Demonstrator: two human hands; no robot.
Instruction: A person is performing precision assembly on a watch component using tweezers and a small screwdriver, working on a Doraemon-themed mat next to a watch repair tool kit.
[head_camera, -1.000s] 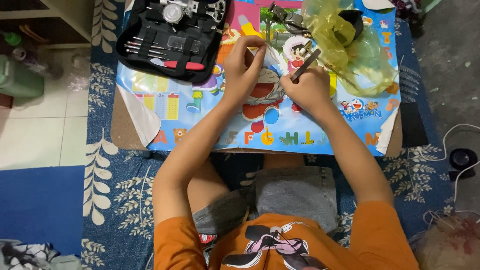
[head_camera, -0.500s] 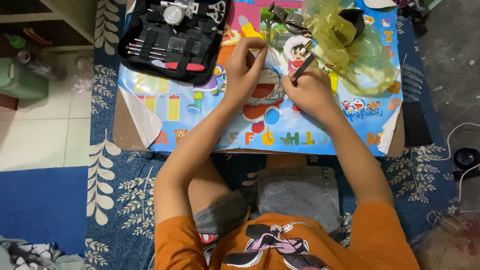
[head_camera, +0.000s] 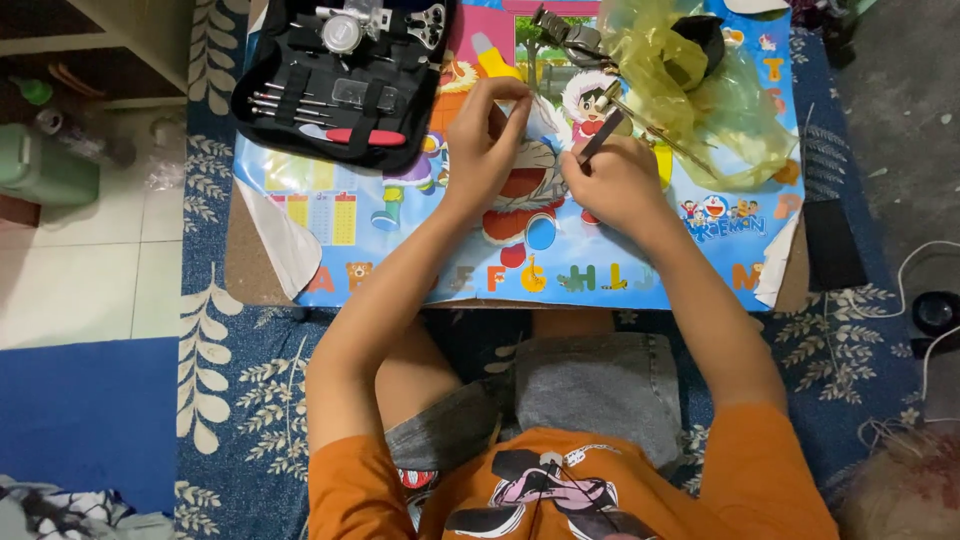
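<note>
Setting: a low table (head_camera: 790, 285) with rounded corners, standing on a blue rug (head_camera: 240, 400) patterned with pale leaves; white floor tiles lie left of the rug. The table top is covered by a bright cartoon play mat (head_camera: 400, 215) printed with letters and figures. All places below are given relative to this mat.

Item 1. Left hand (head_camera: 485, 135), over the middle of the mat. Fingers curled inward, thumb and fingertips drawn together in a pinch; what they pinch is too small to make out.

Item 2. Right hand (head_camera: 615, 180), just right of the left hand, close to it but not clearly touching. Closed around a slim dark tool (head_camera: 600, 138), which sticks up and to the right out of the fist, toward the far edge of the mat.

Item 3. Black tool case (head_camera: 340, 90), lying open on the far left corner of the mat. Holds a row of thin metal tools under elastic straps, one red-handled tool, and a round metal part near its far edge.

Item 4. Crumpled yellow plastic bag (head_camera: 700, 90), on the far right part of the mat, with a dark object partly wrapped in it.

Item 5. Dark metal piece (head_camera: 565, 30), at the far edge of the mat, between the case and the bag.

Item 6. The person, seated at the near edge of the mat, in an orange shirt (head_camera: 560, 490) and grey shorts (head_camera: 590, 385).

Item 7. Green container (head_camera: 40, 165), on the floor well left of the mat.
</note>
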